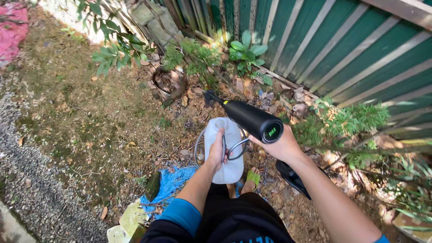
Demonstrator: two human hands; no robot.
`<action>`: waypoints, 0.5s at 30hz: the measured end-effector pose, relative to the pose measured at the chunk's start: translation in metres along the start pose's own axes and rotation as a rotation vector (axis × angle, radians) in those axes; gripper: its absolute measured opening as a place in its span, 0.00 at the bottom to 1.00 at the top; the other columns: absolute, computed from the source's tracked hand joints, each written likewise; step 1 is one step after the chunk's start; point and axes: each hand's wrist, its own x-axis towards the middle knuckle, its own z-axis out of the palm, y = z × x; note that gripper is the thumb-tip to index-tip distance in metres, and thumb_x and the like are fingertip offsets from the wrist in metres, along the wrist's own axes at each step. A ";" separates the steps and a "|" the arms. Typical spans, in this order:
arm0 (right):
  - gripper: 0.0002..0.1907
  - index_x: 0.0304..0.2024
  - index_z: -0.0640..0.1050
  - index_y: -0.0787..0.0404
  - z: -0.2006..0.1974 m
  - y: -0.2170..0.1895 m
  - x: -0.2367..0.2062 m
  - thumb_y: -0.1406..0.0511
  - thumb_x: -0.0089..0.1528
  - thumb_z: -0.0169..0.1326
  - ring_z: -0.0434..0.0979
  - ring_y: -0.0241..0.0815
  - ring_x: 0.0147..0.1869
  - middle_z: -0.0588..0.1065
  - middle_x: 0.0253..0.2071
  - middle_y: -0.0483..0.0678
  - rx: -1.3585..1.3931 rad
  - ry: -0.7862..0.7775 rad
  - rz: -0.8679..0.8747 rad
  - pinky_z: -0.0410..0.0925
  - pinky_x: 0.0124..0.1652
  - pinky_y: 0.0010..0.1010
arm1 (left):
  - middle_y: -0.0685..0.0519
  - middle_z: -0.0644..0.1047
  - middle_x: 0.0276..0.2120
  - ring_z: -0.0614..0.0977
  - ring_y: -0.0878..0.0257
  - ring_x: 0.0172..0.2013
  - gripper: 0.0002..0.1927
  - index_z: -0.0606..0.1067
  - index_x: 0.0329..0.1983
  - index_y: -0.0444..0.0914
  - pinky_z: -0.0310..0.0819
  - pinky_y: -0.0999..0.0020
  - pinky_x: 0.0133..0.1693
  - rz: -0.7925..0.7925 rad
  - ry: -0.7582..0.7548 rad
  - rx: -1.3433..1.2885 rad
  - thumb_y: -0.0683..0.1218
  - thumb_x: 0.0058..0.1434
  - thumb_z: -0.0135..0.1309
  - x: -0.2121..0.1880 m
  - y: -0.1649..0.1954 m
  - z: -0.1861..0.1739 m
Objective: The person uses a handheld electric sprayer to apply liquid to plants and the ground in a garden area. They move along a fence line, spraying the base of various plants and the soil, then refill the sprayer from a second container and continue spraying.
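While the left hand [217,150] closed its fingers around the handle of the white plastic jug [227,150] to carry it at knee height, a grey hose [234,148] looped beside it. The right hand [281,146] gripped the black spray gun [249,118] tightly, nozzle aimed toward the small plants [245,54] below the green fence [342,40].

Sprayer grip: the right hand [281,146] covers the handle of the black cylindrical spray gun [252,120].
Jug: the left hand [217,150] hides part of the white plastic jug [231,148].
Pink cloth [11,27]: cut off at the upper left edge.
Green screen on the gun: too small to read.
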 end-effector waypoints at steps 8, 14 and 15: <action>0.29 0.44 0.81 0.63 0.001 -0.010 -0.022 0.53 0.46 0.72 0.86 0.43 0.42 0.84 0.39 0.52 0.019 0.011 0.064 0.75 0.46 0.34 | 0.45 0.76 0.21 0.69 0.64 0.14 0.50 0.77 0.50 0.33 0.59 0.68 0.16 -0.024 -0.042 0.132 0.81 0.53 0.43 -0.001 0.002 -0.008; 0.29 0.43 0.82 0.63 0.001 -0.016 -0.040 0.51 0.48 0.71 0.86 0.40 0.42 0.84 0.39 0.51 0.099 0.046 0.076 0.76 0.45 0.33 | 0.46 0.74 0.21 0.69 0.64 0.14 0.49 0.77 0.51 0.36 0.60 0.68 0.16 -0.052 -0.048 0.148 0.82 0.51 0.43 -0.001 -0.009 -0.007; 0.28 0.43 0.82 0.63 0.002 -0.015 -0.043 0.51 0.49 0.70 0.86 0.40 0.42 0.84 0.39 0.50 0.113 0.059 0.074 0.76 0.44 0.33 | 0.47 0.74 0.21 0.69 0.64 0.14 0.50 0.77 0.51 0.34 0.61 0.68 0.17 -0.054 -0.044 0.141 0.82 0.52 0.43 0.000 -0.013 -0.006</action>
